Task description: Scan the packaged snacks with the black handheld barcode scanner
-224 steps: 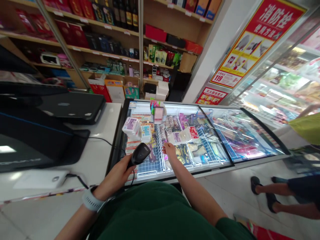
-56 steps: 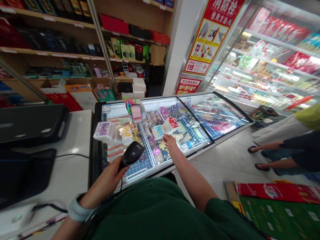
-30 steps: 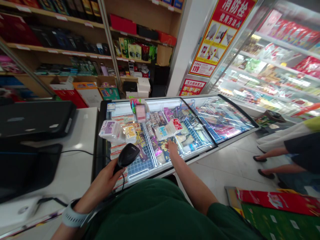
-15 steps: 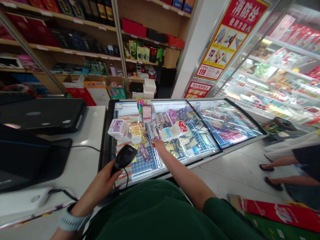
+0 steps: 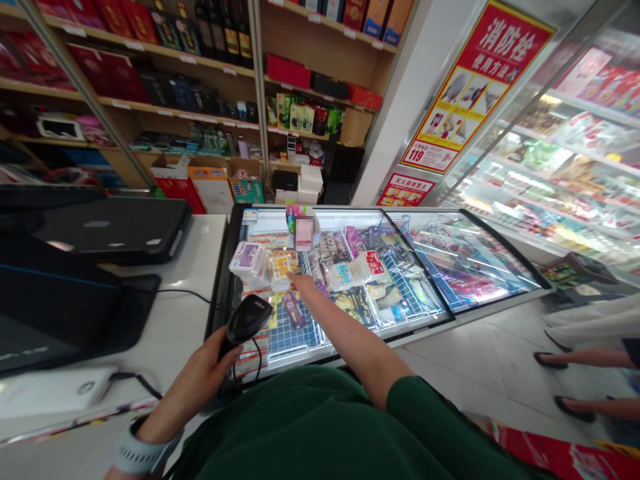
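Observation:
My left hand (image 5: pixel 213 363) is closed around the handle of a black barcode scanner (image 5: pixel 249 317), whose head points up and to the right over the freezer glass. A cable loops below it. My right hand (image 5: pixel 301 283) reaches out with fingers extended at the right edge of a yellow-labelled clear pack (image 5: pixel 281 268); whether it touches is too small to tell. Left of that pack sits a stack of purple-labelled packs (image 5: pixel 249 259). Farther right lie a blue-labelled pack (image 5: pixel 343 274) and a red-labelled pack (image 5: pixel 373 264), all on the glass lid.
The chest freezer (image 5: pixel 425 320) holds wrapped goods in wire baskets beneath its glass. A cup of colourful items (image 5: pixel 295 217) stands at its back edge. On the left, a white counter (image 5: pixel 193 267) carries black machines. A person's feet (image 5: pixel 563 383) show at far right.
My right hand has moved left, from beside the blue-labelled pack to the yellow-labelled pack. My left hand still holds the scanner. The view has shifted slightly.

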The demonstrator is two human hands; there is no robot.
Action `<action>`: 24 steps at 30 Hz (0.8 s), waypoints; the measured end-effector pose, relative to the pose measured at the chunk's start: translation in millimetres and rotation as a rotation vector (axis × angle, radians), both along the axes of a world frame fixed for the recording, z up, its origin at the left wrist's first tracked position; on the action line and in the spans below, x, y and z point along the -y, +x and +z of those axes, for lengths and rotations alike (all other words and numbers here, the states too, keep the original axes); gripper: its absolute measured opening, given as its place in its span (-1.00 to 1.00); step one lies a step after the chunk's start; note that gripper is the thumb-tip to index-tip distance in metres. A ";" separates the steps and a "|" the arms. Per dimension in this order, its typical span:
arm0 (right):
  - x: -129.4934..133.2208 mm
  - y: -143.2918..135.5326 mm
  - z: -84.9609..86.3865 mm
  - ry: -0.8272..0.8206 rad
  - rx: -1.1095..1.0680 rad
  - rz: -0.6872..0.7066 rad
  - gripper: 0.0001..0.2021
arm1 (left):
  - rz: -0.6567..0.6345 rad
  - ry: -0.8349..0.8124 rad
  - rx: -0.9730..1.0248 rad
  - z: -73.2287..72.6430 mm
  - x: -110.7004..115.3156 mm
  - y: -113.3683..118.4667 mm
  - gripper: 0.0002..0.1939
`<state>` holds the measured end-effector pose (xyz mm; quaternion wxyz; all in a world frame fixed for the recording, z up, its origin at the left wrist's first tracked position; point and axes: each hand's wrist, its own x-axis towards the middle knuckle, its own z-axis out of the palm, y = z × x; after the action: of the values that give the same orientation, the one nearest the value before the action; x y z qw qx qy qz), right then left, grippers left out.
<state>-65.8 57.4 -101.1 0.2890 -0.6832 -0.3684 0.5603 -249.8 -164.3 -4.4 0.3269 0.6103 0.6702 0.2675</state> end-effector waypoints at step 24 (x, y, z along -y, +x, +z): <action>16.1 32.4 14.7 0.027 -0.068 -0.079 -0.83 | -0.045 -0.020 -0.014 17.3 -12.0 13.1 -0.44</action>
<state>-33.3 41.3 -86.4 0.3324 -0.6736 -0.3388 0.5665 -236.7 -152.3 13.0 0.3343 0.6238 0.6612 0.2489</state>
